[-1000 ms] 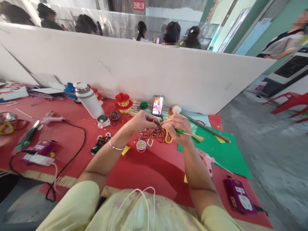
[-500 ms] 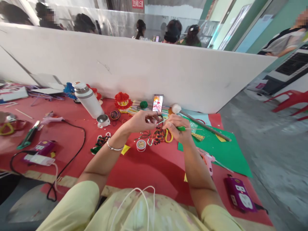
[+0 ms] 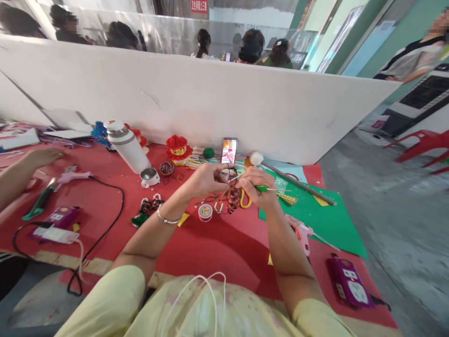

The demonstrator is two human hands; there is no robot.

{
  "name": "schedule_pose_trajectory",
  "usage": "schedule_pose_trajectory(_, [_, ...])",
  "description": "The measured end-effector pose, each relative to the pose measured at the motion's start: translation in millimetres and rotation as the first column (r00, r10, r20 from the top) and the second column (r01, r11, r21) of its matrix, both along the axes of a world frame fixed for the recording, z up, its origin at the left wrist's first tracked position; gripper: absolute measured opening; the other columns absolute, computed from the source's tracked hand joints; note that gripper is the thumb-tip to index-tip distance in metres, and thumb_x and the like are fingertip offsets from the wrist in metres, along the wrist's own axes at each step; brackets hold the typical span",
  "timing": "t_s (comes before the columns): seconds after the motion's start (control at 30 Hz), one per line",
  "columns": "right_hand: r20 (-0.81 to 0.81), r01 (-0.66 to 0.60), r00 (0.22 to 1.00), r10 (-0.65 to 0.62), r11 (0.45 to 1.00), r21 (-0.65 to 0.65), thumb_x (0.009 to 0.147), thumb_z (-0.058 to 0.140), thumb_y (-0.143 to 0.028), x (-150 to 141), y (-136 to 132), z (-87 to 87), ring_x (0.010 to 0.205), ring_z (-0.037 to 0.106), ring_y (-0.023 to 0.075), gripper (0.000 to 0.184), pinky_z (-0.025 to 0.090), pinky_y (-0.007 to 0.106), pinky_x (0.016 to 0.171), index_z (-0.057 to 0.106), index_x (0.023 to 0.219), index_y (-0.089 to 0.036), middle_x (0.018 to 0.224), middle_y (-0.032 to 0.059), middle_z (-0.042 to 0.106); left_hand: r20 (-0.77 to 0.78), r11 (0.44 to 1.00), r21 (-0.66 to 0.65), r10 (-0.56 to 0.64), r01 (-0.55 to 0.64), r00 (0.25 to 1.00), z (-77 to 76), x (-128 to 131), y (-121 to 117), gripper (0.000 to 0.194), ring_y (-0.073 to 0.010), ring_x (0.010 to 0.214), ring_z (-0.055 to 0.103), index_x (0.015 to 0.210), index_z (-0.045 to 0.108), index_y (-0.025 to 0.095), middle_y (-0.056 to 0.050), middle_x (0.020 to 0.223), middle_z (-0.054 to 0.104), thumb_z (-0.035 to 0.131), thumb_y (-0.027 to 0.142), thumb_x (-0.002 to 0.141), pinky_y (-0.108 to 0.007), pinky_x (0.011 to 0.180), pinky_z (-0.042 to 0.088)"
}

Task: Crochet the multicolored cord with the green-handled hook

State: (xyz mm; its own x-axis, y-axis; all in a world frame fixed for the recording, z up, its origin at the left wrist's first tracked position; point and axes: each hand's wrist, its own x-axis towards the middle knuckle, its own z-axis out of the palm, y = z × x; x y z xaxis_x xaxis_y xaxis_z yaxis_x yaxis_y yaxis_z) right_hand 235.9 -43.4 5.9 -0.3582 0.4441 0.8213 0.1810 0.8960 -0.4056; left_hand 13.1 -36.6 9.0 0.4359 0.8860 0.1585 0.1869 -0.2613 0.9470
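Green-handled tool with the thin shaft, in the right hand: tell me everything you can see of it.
The green-handled thin-shafted tool has a bright green, plastic-looking handle, partly hidden by the bare right hand gripping it. A slim, straight, metal-looking shaft extends rightward, nearly level in the picture, pointing away from the left hand. It appears against the flat green sheet; whether it touches that is unclear. The tip is too fine to make out.

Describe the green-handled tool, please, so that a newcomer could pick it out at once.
At the back of the red table, find the lit phone. Nearer the camera wearer, the right hand grips the tool, its thin shaft pointing right. Its green handle sets it apart from the pink glue gun and the long stick nearby.
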Motion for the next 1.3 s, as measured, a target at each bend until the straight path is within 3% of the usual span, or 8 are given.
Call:
schedule_pose_trajectory(0.17, [-0.05, 0.054, 0.997, -0.051, 0.996, 0.064, 0.101, 0.069, -0.024, -3.2, 0.6, -2.8, 0.07, 0.069, 0.0176, 0.025, 0.052, 0.038, 0.072, 0.08, 0.078, -0.026, 0.074, 0.0022, 0.08, -0.049, 0.993, 0.108, 0.042, -0.037, 0.998, -0.7, -1.5, -1.3, 0.07, -0.0109, 0.059, 0.063, 0.144, 0.071, 0.011, 0.001, 0.069, 0.074, 0.075, 0.018, 0.075, -0.02, 0.055, 0.045])
schedule_pose_trajectory(0.37, [-0.131, -0.046, 0.991, 0.017, 0.976, -0.214, 0.105, 0.063, -0.033, 2.5, -1.6, -1.3, 0.07, 0.07, 0.0168, 0.036, 0.053, 0.036, 0.072, 0.083, 0.076, -0.026, 0.072, 0.0021, 0.078, -0.048, 0.992, 0.124, -0.019, 0.025, 0.999, 7.4, 0.3, -3.9, 0.072, -0.0116, 0.064, 0.066, 0.143, 0.072, 0.013, -0.001, 0.077, 0.077, 0.071, 0.012, 0.071, -0.021, 0.058, 0.045])
schedule_pose_trajectory(0.53, [-0.203, -0.081, 0.979, 0.015, 0.944, -0.319, 0.105, 0.064, -0.043, 5.0, 1.7, -5.2, 0.063, 0.067, 0.0163, 0.043, 0.051, 0.036, 0.068, 0.082, 0.069, -0.026, 0.067, 0.0018, 0.079, -0.072, 0.984, 0.169, -0.042, 0.054, 0.997, 11.1, -0.5, -4.2, 0.07, -0.0103, 0.063, 0.061, 0.14, 0.074, 0.013, 0.002, 0.074, 0.072, 0.067, 0.01, 0.071, -0.021, 0.06, 0.045])
schedule_pose_trajectory(0.67, [-0.276, -0.168, 0.96, 0.042, 0.877, -0.45, 0.103, 0.065, -0.051, 1.8, 8.2, -15.5, 0.066, 0.07, 0.0173, 0.045, 0.054, 0.036, 0.068, 0.082, 0.069, -0.026, 0.068, 0.0025, 0.079, -0.091, 0.976, 0.208, -0.047, 0.065, 0.995, 14.0, 0.7, -6.5, 0.066, -0.0105, 0.065, 0.059, 0.134, 0.078, 0.014, 0.002, 0.074, 0.07, 0.065, 0.008, 0.069, -0.023, 0.062, 0.046])
schedule_pose_trajectory(0.8, [-0.48, -0.335, 0.875, 0.055, 0.785, -0.521, 0.098, 0.062, -0.07, -13.8, 16.4, -33.6, 0.063, 0.07, 0.0176, 0.057, 0.059, 0.035, 0.065, 0.075, 0.063, -0.025, 0.06, 0.001, 0.071, 0.011, 0.986, 0.141, -0.089, 0.086, 0.996, 14.3, 3.9, -6.1, 0.06, -0.0118, 0.069, 0.062, 0.13, 0.08, 0.018, 0.001, 0.077, 0.071, 0.069, 0.01, 0.071, -0.024, 0.063, 0.048])
schedule_pose_trajectory(0.97, [-0.531, -0.309, 0.847, 0.03, 0.841, -0.445, 0.091, 0.059, -0.081, -28.1, 19.9, -46.1, 0.081, 0.078, 0.0208, 0.06, 0.064, 0.036, 0.07, 0.077, 0.074, -0.027, 0.083, 0.0038, 0.081, 0.287, 0.992, -0.03, -0.108, 0.121, 0.952, 10.2, -0.6, -2.3, 0.06, -0.0122, 0.07, 0.063, 0.134, 0.078, 0.02, -0.001, 0.082, 0.072, 0.083, 0.019, 0.075, -0.024, 0.062, 0.052])
schedule_pose_trajectory(1.1, [-0.462, -0.167, 0.886, -0.036, 0.905, -0.391, 0.091, 0.06, -0.08, -23.1, 18.4, -43.4, 0.088, 0.08, 0.0234, 0.057, 0.066, 0.04, 0.077, 0.082, 0.08, -0.029, 0.09, 0.006, 0.084, 0.341, 0.987, -0.075, -0.108, 0.142, 0.934, 8.4, -5.4, -1.8, 0.063, -0.0153, 0.083, 0.07, 0.133, 0.079, 0.022, -0.006, 0.099, 0.079, 0.094, 0.024, 0.072, -0.025, 0.069, 0.057])
schedule_pose_trajectory(1.3, [-0.245, -0.175, 0.963, 0.115, 0.955, -0.238, 0.091, 0.08, -0.055, -11.7, 8.7, -28.3, 0.1, 0.08, 0.0233, 0.026, 0.066, 0.042, 0.09, 0.086, 0.107, -0.035, 0.109, 0.0054, 0.085, 0.346, 0.995, -0.098, 0.049, -0.015, 0.937, 7.7, -1.2, 1.7, 0.074, -0.0125, 0.068, 0.069, 0.133, 0.078, 0.014, -0.003, 0.078, 0.078, 0.1, 0.022, 0.063, -0.024, 0.065, 0.056])
